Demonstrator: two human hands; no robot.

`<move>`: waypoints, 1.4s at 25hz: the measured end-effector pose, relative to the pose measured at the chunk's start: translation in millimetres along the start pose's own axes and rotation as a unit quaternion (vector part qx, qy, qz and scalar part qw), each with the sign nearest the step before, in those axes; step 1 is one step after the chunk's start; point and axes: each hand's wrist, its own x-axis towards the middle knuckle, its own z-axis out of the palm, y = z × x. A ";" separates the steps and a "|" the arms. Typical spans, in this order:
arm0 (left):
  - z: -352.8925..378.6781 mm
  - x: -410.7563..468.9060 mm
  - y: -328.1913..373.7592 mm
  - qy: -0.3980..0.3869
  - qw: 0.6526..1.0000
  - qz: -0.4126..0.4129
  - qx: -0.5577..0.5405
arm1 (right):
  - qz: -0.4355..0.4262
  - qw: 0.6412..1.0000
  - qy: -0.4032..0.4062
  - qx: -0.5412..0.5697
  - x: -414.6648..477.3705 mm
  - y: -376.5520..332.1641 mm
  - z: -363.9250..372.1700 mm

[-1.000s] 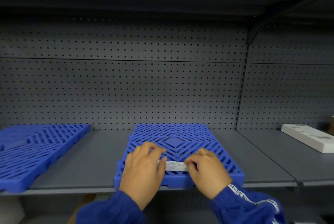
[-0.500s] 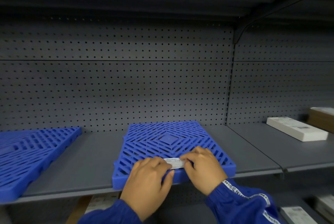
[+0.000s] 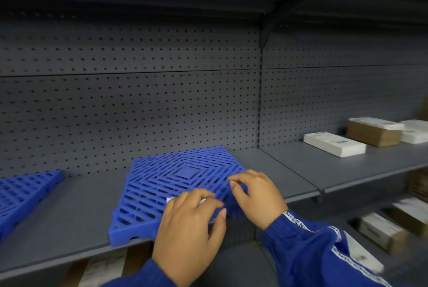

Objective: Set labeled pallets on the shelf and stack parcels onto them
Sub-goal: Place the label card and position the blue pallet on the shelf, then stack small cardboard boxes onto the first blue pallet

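A blue slatted pallet (image 3: 166,180) lies flat on the grey shelf (image 3: 69,212), its front edge at the shelf lip. A white label (image 3: 171,200) sits on the pallet's near edge, mostly covered. My left hand (image 3: 190,228) rests on the label with fingers pressed down. Just right of it, my right hand (image 3: 257,196) hovers over the pallet's near right corner with fingers curled and nothing in them. A second blue pallet (image 3: 20,196) lies at the far left. White parcels (image 3: 333,144) and a brown parcel (image 3: 372,133) lie on the shelf bay to the right.
A perforated grey back panel (image 3: 139,106) closes the shelf behind. Another shelf hangs overhead. More boxes (image 3: 382,231) sit on the lower shelf at the right, and others show below the pallet.
The view has swung right, bringing more parcels into sight. My right hand has lifted off the label and moved right; my left hand stays pressed on it.
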 end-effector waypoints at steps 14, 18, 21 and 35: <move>107.8 101.7 212.2 0.084 0.991 -0.007 -0.102 | 0.051 0.996 0.066 -0.039 -40.7 182.2 -170.2; 154.2 138.7 285.7 0.071 0.989 -0.044 -0.124 | 0.049 0.994 0.066 -0.075 -50.4 251.5 -224.7; 190.3 168.6 330.7 0.041 0.989 -0.069 -0.124 | 0.063 0.990 0.061 -0.108 -51.4 302.0 -259.7; 366.4 332.0 476.0 -0.016 0.988 -0.090 -0.127 | 0.186 0.968 0.081 -0.149 11.4 534.6 -359.9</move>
